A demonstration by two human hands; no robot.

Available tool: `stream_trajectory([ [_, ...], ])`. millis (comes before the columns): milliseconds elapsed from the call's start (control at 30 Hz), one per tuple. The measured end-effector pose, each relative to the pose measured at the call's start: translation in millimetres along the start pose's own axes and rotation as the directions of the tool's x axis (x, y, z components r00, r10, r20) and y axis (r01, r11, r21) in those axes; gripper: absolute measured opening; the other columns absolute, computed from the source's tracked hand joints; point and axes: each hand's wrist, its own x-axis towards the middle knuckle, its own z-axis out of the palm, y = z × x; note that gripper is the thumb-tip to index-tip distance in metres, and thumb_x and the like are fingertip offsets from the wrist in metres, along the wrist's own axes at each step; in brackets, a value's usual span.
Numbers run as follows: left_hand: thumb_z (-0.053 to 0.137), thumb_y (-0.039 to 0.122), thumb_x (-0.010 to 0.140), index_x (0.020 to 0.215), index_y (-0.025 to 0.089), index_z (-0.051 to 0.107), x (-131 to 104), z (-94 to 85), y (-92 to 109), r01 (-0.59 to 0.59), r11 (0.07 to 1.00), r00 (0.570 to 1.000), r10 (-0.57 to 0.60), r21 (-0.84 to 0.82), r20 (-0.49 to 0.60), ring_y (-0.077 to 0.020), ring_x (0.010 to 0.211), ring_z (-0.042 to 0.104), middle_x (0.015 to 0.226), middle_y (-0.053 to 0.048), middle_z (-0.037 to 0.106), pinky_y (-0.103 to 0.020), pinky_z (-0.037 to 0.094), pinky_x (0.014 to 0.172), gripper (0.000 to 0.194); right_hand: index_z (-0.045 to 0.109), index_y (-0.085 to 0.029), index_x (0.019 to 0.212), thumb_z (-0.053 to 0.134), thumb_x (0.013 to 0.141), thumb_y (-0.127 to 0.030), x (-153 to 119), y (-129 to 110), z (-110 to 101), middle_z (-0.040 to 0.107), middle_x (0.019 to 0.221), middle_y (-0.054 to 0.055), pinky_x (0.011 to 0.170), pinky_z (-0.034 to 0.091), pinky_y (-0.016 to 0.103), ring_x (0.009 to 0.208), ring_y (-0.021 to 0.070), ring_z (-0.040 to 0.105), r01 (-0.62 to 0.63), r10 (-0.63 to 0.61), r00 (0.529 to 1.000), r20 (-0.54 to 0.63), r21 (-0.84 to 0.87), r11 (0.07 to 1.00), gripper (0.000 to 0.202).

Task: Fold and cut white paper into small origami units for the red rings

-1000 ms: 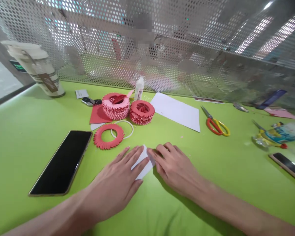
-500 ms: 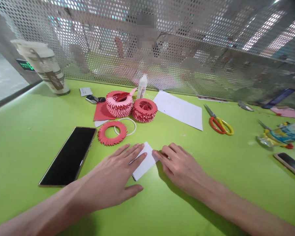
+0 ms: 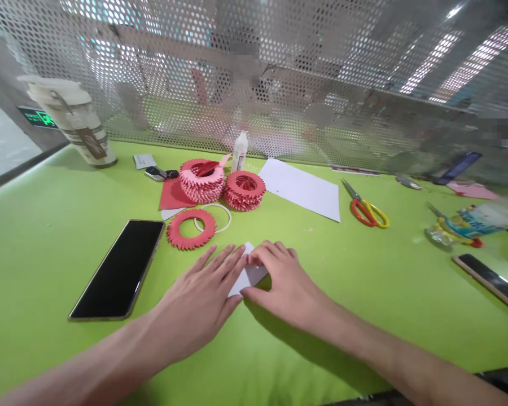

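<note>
A small folded piece of white paper (image 3: 249, 277) lies on the green table between my hands, partly covered by them. My left hand (image 3: 198, 301) is spread flat, its fingertips and thumb pressing the paper's left side. Over the right side, my right hand (image 3: 288, 285) has curled fingers at the upper edge and its thumb at the lower corner, gripping the paper. Just beyond my left fingertips are a red toothed paper ring (image 3: 185, 241) and a thin white ring (image 3: 230, 217).
Behind stand stacked pink (image 3: 201, 192) and red (image 3: 244, 197) folded-paper rings, a small white bottle (image 3: 239, 151) and a white sheet (image 3: 305, 189). Scissors (image 3: 366, 211) lie right, a phone (image 3: 118, 270) left, a cup (image 3: 78, 124) far left. A perforated metal screen (image 3: 173, 107) borders the table.
My right hand has moved left over the paper, its thumb now at the lower corner. The paper shows a fold across it. My left thumb has drawn in against the paper.
</note>
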Motion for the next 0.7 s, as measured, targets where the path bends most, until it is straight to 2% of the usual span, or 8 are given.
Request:
stream_trajectory([
  [167, 0.038, 0.037, 0.112, 0.167, 0.012, 0.034, -0.8, -1.4, 1.2, -0.009, 1.000, 1.000, 0.008, 0.018, 0.016, -0.0336, 0.161, 0.033, 0.175, -0.011, 0.030, -0.056, 0.029, 0.130, 0.060, 0.057, -0.026, 0.104, 0.078, 0.085, -0.023, 12.6, 10.2, -3.9, 0.069, 0.108, 0.002, 0.093, 0.044, 0.047, 0.103, 0.0267, 0.061, -0.053, 0.047, 0.994, 0.095, 0.060, 0.997, 0.028],
  [267, 0.037, 0.036, 0.112, 0.167, 0.012, 0.032, -1.8, -2.2, 0.3, -0.003, 1.000, 1.000, 0.003, -0.006, 0.028, -0.0343, 0.162, 0.031, 0.176, -0.011, 0.026, -0.058, 0.026, 0.131, 0.060, 0.059, -0.025, 0.104, 0.077, 0.085, -0.020, 19.5, 30.9, -13.8, 0.067, 0.098, 0.000, 0.086, 0.047, 0.042, 0.093, 0.0241, 0.061, -0.075, 0.063, 0.989, 0.133, 0.093, 0.993, 0.026],
  [367, 0.039, 0.036, 0.112, 0.168, 0.013, 0.031, -2.0, -2.2, -0.8, 0.009, 0.999, 0.999, -0.007, -0.053, 0.043, -0.0334, 0.163, 0.030, 0.176, -0.011, 0.026, -0.057, 0.024, 0.133, 0.061, 0.060, -0.022, 0.108, 0.074, 0.084, -0.014, 26.9, 56.3, -26.8, 0.065, 0.093, 0.000, 0.075, 0.049, 0.035, 0.084, 0.0206, 0.061, -0.040, 0.014, 0.988, 0.153, 0.170, 0.985, 0.029],
  [467, 0.047, 0.044, 0.108, 0.169, 0.011, 0.026, 1.0, -3.4, -1.4, 0.039, 0.989, 0.998, -0.033, -0.142, 0.051, -0.0344, 0.163, 0.029, 0.176, -0.015, 0.029, -0.057, 0.024, 0.133, 0.072, 0.061, -0.018, 0.113, 0.056, 0.094, -0.010, 24.4, 68.3, -38.2, 0.066, 0.095, 0.004, 0.075, 0.053, 0.036, 0.081, 0.0199, 0.063, -0.033, 0.017, 0.997, 0.072, 0.219, 0.975, 0.020],
  [500, 0.053, 0.048, 0.105, 0.169, 0.010, 0.024, 2.6, -4.1, -1.5, 0.053, 0.983, 0.998, -0.045, -0.177, 0.049, -0.0357, 0.162, 0.030, 0.175, -0.017, 0.030, -0.058, 0.025, 0.133, 0.080, 0.062, -0.018, 0.116, 0.058, 0.096, -0.012, 21.0, 67.4, -39.8, 0.068, 0.100, 0.006, 0.076, 0.055, 0.036, 0.083, 0.0209, 0.065, -0.023, 0.012, 0.999, 0.048, 0.220, 0.975, 0.021],
  [567, 0.065, 0.050, 0.098, 0.168, 0.008, 0.023, 5.7, -5.8, -1.6, 0.080, 0.966, 0.997, -0.074, -0.247, 0.035, -0.0379, 0.160, 0.035, 0.174, -0.021, 0.035, -0.058, 0.030, 0.130, 0.092, 0.062, -0.020, 0.129, 0.074, 0.093, -0.023, 12.5, 59.9, -38.1, 0.069, 0.122, 0.011, 0.086, 0.058, 0.040, 0.101, 0.0261, 0.068, 0.061, -0.070, 0.996, 0.046, 0.185, 0.981, 0.038],
  [633, 0.069, 0.042, 0.095, 0.169, 0.010, 0.022, 7.9, -7.4, -1.5, 0.114, 0.941, 0.993, -0.119, -0.318, 0.004, -0.0370, 0.154, 0.045, 0.169, -0.022, 0.044, -0.057, 0.038, 0.126, 0.093, 0.059, -0.023, 0.139, 0.093, 0.078, -0.034, 5.7, 49.0, -30.8, 0.064, 0.139, 0.013, 0.099, 0.057, 0.047, 0.121, 0.0327, 0.063, 0.197, -0.207, 0.976, 0.069, 0.128, 0.972, 0.071],
  [700, 0.067, 0.038, 0.096, 0.170, 0.014, 0.020, 8.7, -8.7, -1.3, 0.161, 0.903, 0.981, -0.189, -0.397, -0.034, -0.0353, 0.146, 0.053, 0.162, -0.020, 0.053, -0.055, 0.045, 0.120, 0.091, 0.058, -0.022, 0.141, 0.097, 0.075, -0.035, 3.2, 39.3, -21.9, 0.064, 0.142, 0.013, 0.106, 0.053, 0.052, 0.128, 0.0345, 0.058, 0.282, -0.287, 0.956, 0.064, 0.069, 0.957, 0.077],
])
